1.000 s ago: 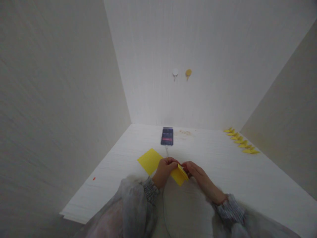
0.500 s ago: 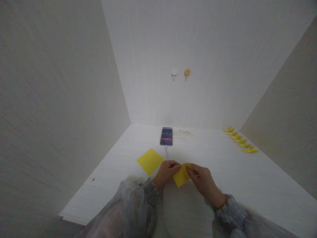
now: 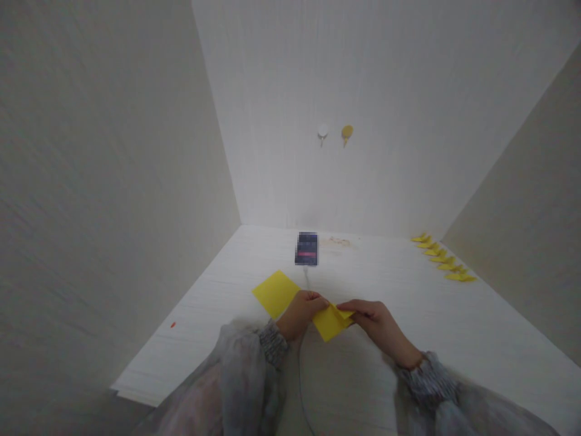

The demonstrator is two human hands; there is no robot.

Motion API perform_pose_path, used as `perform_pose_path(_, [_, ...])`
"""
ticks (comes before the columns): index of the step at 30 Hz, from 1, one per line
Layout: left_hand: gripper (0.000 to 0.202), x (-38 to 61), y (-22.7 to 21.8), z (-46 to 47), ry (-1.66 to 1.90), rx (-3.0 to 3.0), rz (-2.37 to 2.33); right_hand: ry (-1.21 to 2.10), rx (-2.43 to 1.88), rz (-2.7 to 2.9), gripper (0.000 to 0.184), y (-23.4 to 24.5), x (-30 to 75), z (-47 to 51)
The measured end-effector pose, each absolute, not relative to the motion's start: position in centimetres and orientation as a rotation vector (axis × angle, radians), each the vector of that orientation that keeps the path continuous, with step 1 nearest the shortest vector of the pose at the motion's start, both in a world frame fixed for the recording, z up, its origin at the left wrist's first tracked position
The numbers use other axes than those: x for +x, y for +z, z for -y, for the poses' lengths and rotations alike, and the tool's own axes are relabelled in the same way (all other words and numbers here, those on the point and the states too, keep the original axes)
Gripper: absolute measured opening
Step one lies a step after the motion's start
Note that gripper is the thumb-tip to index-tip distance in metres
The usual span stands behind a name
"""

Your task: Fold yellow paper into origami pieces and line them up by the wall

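Both hands hold one yellow paper sheet (image 3: 330,323) just above the white table (image 3: 454,327). My left hand (image 3: 302,312) pinches its left edge. My right hand (image 3: 374,318) pinches its upper right corner, which is folded over. A second flat yellow sheet (image 3: 275,292) lies on the table just left of my left hand, partly covered by it.
A dark phone (image 3: 307,249) lies near the back wall with a thin cable (image 3: 307,277) running toward me. Several folded yellow paper pieces (image 3: 442,260) line the right wall. Two round hooks, the white hook (image 3: 322,132) and the yellow hook (image 3: 347,132), are on the back wall. A small red speck (image 3: 172,325) sits at the table's left.
The held sheet has been turned and its upper right corner folded over. My right hand moved from the sheet's near edge to that corner. My left hand has kept its grip.
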State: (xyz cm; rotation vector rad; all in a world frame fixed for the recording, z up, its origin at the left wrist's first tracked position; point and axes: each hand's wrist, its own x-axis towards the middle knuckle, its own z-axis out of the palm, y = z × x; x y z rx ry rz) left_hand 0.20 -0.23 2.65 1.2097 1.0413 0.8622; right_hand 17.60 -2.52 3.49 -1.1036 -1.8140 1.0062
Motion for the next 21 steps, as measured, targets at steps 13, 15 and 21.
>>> perform_pose_path(13, [0.017,0.09,3.48,0.43,0.840,1.072,-0.880,1.065,-1.004,1.763,0.014,3.72,18.03,2.46])
perform_pose_path(15, [0.019,0.03,3.40,0.37,0.831,1.075,-0.878,1.020,-0.994,1.804,0.015,3.75,17.98,2.47])
perform_pose_path(21, [0.026,-0.14,2.69,0.07,0.824,1.137,-0.915,0.885,-0.938,1.924,0.018,3.59,17.73,2.47])
